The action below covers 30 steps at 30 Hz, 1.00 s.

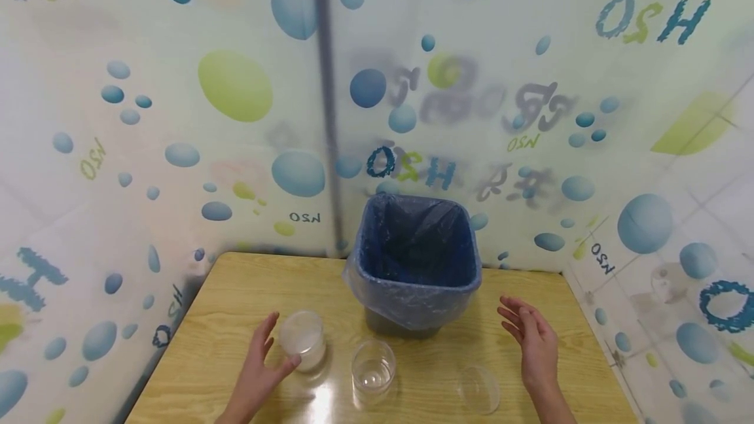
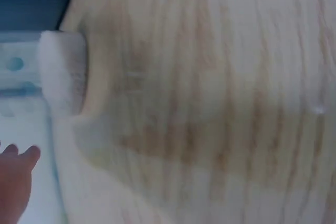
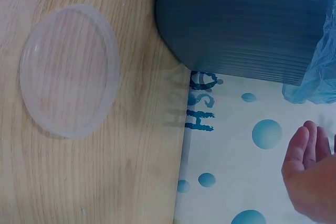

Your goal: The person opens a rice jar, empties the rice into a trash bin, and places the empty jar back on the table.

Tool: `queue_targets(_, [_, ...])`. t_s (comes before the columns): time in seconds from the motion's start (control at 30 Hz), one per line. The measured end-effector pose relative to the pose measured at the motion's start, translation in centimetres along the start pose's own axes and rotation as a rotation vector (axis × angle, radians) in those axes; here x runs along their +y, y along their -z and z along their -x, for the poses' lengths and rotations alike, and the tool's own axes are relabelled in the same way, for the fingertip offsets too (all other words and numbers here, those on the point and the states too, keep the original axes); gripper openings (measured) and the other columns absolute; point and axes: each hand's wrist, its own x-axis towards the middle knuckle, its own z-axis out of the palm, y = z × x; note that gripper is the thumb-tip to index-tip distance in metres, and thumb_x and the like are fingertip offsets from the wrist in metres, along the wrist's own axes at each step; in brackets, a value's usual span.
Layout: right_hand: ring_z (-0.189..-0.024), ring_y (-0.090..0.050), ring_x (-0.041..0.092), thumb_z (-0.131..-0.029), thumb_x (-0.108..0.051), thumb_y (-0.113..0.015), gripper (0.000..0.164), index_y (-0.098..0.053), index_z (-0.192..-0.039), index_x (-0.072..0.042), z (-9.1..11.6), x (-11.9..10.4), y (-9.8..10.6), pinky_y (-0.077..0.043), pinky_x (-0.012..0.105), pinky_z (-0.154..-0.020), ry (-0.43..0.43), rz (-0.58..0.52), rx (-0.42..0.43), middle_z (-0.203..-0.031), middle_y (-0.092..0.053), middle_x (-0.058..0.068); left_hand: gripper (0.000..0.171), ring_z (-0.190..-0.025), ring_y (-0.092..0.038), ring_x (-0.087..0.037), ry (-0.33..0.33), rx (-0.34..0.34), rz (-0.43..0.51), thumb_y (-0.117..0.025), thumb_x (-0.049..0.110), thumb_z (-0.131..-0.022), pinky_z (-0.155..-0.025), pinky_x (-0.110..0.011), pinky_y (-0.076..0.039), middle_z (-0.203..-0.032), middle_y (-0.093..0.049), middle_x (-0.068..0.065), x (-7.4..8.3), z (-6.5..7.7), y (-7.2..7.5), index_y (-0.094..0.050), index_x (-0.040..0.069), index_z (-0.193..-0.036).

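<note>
Backdrop lettering (image 1: 410, 165) reads "H2O" mirrored, with left fingers (image 1: 265, 328) apart beside a clear container (image 1: 303, 339), right fingers (image 3: 297, 145) loosely together.

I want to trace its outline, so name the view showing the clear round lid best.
The right wrist view: the clear round lid appears large there, its whole outline visible. The head view shows it smaller and fainter; the left wrist view misses it.

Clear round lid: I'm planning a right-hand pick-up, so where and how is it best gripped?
Probably by the right side of the lid, coming in low from the right and pinching the rim between thumb and fingertips. It lies flat on the table, so its edge is the likeliest hold. The right hand is on that side; the bin stands beyond the lid, to the left.
</note>
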Motion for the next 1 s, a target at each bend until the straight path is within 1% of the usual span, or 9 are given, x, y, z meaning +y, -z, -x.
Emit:
queue_targets(0.13, [-0.107,-0.072,0.011,-0.112,-0.029,-0.045,0.05,-0.054,-0.134,0.015,0.1,0.3,0.2,-0.058,0.024,-0.088,-0.017,0.017,-0.031,-0.119,-0.075,-0.007,0.105,-0.151,-0.03,-0.033,0.108,-0.128,-0.026,-0.088,0.014,-0.081,-0.117,-0.043,-0.035,-0.161,-0.029,-0.031,-1.4,0.0,0.1,-0.021,-0.004,-0.16])
queue_targets(0.2, [-0.106,-0.072,0.011,-0.112,-0.029,-0.045,0.051,-0.052,-0.135,0.016,0.2,0.5,0.4,-0.057,0.023,-0.088,-0.041,0.032,-0.047,-0.118,-0.074,-0.009,0.108,-0.144,-0.031,-0.054,0.139,-0.162,-0.027,-0.09,0.014,-0.079,-0.115,-0.064,-0.029,-0.16,-0.03,-0.034,-1.8,-0.1,0.0,-0.021,-0.006,-0.159])
queue_targets(0.23, [-0.107,-0.072,0.011,-0.112,-0.029,-0.045,0.051,-0.052,-0.135,0.016,0.3,0.6,0.4,-0.057,0.023,-0.088,-0.054,0.037,-0.052,-0.118,-0.074,-0.009,0.109,-0.143,-0.033,-0.056,0.15,-0.172,-0.025,-0.091,0.014,-0.077,-0.112,-0.071,-0.025,-0.158,-0.031,-0.035,-2.1,-0.1,-0.2,-0.021,-0.007,-0.159])
queue_targets(0.33, [-0.108,-0.072,0.012,-0.112,-0.028,-0.045,0.05,-0.052,-0.135,0.015,0.6,1.1,0.6,-0.057,0.023,-0.088,-0.087,0.043,-0.064,-0.117,-0.074,-0.01,0.111,-0.137,-0.044,-0.052,0.155,-0.174,-0.038,-0.094,0.013,-0.071,-0.113,-0.068,-0.027,-0.15,-0.042,-0.034,-2.5,-0.3,-0.7,-0.025,-0.01,-0.155])
queue_targets(0.43, [-0.107,-0.072,0.013,-0.112,-0.025,-0.045,0.047,-0.053,-0.133,0.016,0.9,1.7,0.6,-0.057,0.024,-0.088,-0.098,0.038,-0.062,-0.116,-0.075,-0.008,0.112,-0.129,-0.054,-0.043,0.158,-0.176,-0.076,-0.097,0.014,-0.066,-0.112,-0.058,-0.035,-0.141,-0.053,-0.028,-2.8,-0.5,-1.1,-0.03,-0.01,-0.152])
queue_targets(0.53, [-0.106,-0.072,0.012,-0.112,-0.023,-0.045,0.044,-0.054,-0.131,0.016,1.2,2.1,0.4,-0.057,0.023,-0.087,-0.102,0.026,-0.054,-0.115,-0.075,-0.007,0.111,-0.121,-0.059,-0.039,0.161,-0.179,-0.113,-0.098,0.015,-0.063,-0.107,-0.055,-0.042,-0.133,-0.059,-0.024,-3.0,-0.7,-1.3,-0.033,-0.007,-0.15])
queue_targets(0.73, [-0.107,-0.07,0.006,-0.112,-0.028,-0.045,0.046,-0.057,-0.134,0.01,1.6,2.3,0.1,-0.055,0.021,-0.089,-0.16,0.077,-0.036,-0.114,-0.074,-0.013,0.105,-0.116,-0.063,-0.037,0.174,-0.162,-0.129,-0.097,0.018,-0.067,-0.102,-0.055,-0.045,-0.127,-0.063,-0.021,-3.6,-1.0,-1.7,-0.036,-0.006,-0.148])
queue_targets(0.9, [-0.11,-0.068,0.004,-0.112,-0.035,-0.043,0.052,-0.054,-0.141,0.006,1.8,2.1,0.0,-0.054,0.021,-0.092,-0.202,0.111,-0.034,-0.116,-0.072,-0.017,0.099,-0.116,-0.063,-0.036,0.232,-0.161,-0.108,-0.095,0.021,-0.071,-0.1,-0.05,-0.049,-0.128,-0.063,-0.021,-3.6,-1.0,-1.7,-0.038,-0.002,-0.149])
queue_targets(1.0, [-0.111,-0.068,0.005,-0.112,-0.035,-0.043,0.051,-0.055,-0.141,0.005,1.9,1.9,0.0,-0.054,0.02,-0.091,-0.203,0.11,-0.036,-0.117,-0.072,-0.016,0.095,-0.114,-0.064,-0.038,0.223,-0.133,-0.097,-0.094,0.02,-0.072,-0.096,-0.048,-0.052,-0.126,-0.064,-0.023,-3.4,-1.0,-1.6,-0.041,-0.003,-0.147])
